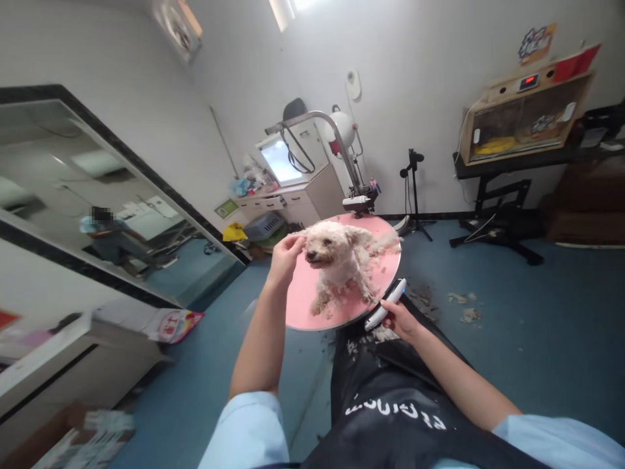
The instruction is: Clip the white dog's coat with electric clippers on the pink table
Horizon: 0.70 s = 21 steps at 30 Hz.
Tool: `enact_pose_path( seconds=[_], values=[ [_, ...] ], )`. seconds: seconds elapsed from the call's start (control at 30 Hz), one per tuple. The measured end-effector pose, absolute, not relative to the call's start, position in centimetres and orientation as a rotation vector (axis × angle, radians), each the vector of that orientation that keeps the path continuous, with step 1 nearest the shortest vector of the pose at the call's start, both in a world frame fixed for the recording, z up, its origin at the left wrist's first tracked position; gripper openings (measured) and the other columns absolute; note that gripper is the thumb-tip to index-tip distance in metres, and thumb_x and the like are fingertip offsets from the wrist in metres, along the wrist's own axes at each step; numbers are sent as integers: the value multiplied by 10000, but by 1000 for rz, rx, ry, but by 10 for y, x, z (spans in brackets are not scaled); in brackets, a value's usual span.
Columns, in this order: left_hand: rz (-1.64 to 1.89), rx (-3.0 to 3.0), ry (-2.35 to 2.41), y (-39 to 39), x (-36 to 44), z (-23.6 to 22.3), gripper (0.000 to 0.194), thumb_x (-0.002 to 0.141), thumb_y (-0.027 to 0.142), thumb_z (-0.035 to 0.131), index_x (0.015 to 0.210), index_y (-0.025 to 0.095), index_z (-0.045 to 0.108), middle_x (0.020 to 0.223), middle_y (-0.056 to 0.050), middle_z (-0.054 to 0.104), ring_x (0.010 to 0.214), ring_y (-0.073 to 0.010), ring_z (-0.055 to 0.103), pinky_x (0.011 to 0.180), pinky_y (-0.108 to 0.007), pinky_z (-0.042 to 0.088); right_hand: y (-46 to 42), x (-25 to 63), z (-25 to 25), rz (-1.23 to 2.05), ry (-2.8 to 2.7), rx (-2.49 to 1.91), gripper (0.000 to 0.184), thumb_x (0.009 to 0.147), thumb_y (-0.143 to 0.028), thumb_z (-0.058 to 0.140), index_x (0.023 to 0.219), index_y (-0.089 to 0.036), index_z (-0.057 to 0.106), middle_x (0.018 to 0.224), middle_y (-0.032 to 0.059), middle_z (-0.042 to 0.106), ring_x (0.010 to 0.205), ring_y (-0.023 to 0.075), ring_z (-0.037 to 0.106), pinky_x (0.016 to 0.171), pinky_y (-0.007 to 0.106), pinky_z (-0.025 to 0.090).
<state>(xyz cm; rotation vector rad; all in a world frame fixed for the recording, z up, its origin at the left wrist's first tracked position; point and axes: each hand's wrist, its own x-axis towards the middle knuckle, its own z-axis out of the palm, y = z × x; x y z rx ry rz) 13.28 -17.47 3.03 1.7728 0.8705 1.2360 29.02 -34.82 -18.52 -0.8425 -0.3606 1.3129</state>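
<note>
A cream-white dog point(336, 257) with a curly, partly clipped coat sits on a round pink grooming table point(303, 296), facing me. My left hand point(288, 257) is beside the dog's head, its fingers pinched on the ear on that side; the ear is mostly hidden behind them. In my right hand point(401, 320) is a white electric hair clipper point(385, 305) with a small blue light. It is held at the near right edge of the table, apart from the dog. Cut fur lies on the table around the dog.
A curved metal grooming arm point(342, 140) with a hanging loop rises behind the table. Fur clumps point(469, 315) lie on the blue floor. A black tripod point(415, 195) and a wooden cabinet point(527, 117) stand to the right, a large mirror point(97, 195) to the left.
</note>
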Motion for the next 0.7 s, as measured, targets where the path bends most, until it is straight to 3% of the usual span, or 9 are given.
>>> enact_pose_path(
  seconds=[0.07,0.2,0.33,0.43,0.5,0.6,0.7],
  values=[
    [1387,1703,954,-179,118,-4,266,660,428,700,669,163,678,630,-2,645,643,-126,559,623,-234,444,-349,290,-185,1298,-306,-848,305,632,-333,801,774,-185,575,688,32,716,363,47,415,327,176,325],
    [1148,1687,1016,-190,117,-64,214,624,369,719,580,172,649,551,9,614,592,-147,536,587,-261,440,-352,293,-185,1291,-253,-879,346,587,-340,820,782,-192,576,746,50,748,357,38,395,336,177,297],
    [1214,1804,909,-186,170,-47,260,691,379,681,560,159,641,504,26,553,555,-127,482,550,-247,394,-353,296,-183,1254,-259,-888,401,543,-377,852,757,-189,571,610,2,668,391,55,416,379,193,330],
    [1005,1949,701,-165,205,-12,277,729,386,655,600,141,659,534,21,558,547,-115,475,540,-238,374,-351,295,-184,1205,-306,-926,439,510,-379,882,718,-188,546,489,-59,526,429,78,441,428,213,379],
    [818,2022,592,-148,209,-5,259,730,386,656,658,139,682,595,8,602,572,-120,499,551,-238,381,-350,293,-187,1159,-353,-964,438,518,-391,883,722,-188,553,495,-64,516,448,86,455,452,225,395],
    [927,1984,772,-129,185,-32,281,742,412,671,811,143,714,779,-35,692,763,-167,600,684,-253,448,-351,290,-192,1035,-459,-1030,390,597,-426,839,806,-192,607,557,-49,567,508,119,520,522,260,453],
    [741,1810,997,-124,155,-81,450,798,584,601,731,143,667,676,-45,659,764,-212,612,671,-292,462,-346,285,-189,842,-586,-1143,346,663,-405,791,903,-212,636,754,-4,686,625,160,608,641,315,529]
  ],
)
